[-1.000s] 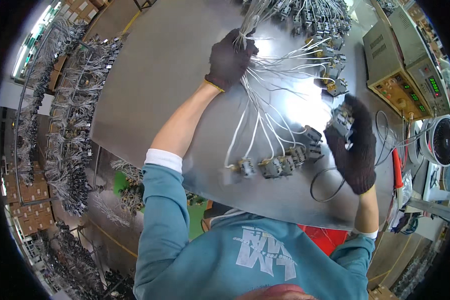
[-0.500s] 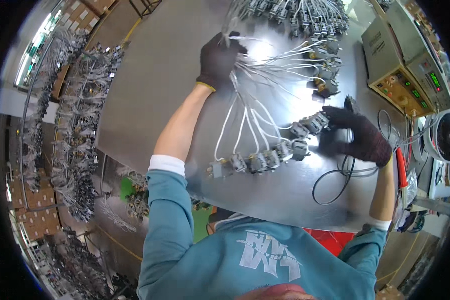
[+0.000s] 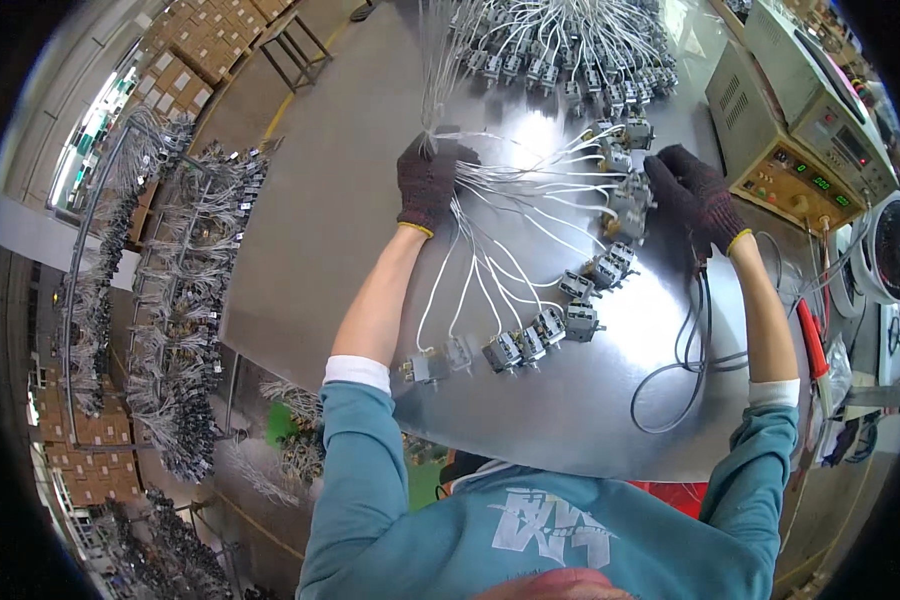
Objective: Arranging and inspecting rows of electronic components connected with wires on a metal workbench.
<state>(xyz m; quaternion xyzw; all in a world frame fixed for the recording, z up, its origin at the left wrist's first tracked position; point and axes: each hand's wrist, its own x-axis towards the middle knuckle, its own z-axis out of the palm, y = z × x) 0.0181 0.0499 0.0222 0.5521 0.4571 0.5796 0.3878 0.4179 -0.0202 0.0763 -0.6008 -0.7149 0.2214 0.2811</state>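
Observation:
A dark knitted glove covers my left hand, which is closed around a bundle of white wires. The wires fan out to an arc of small grey box-shaped electrical parts on the metal table. My right hand, gloved too, is just right of the upper parts of that arc, its fingertips close to one grey part. Whether they touch is not clear. A black cable comes out from beneath the right palm and loops on the tabletop; its end is hidden in the hand.
A bench tester with lit green digits and another instrument stand at the right. More wired parts are heaped at the table's far edge. Racks hung with wired parts stand at the left. A red-handled tool lies at the right edge.
My right hand has moved up and away from the middle of the arc to its upper parts, with the cable trailing. My left hand still holds the wires. The view has shifted slightly.

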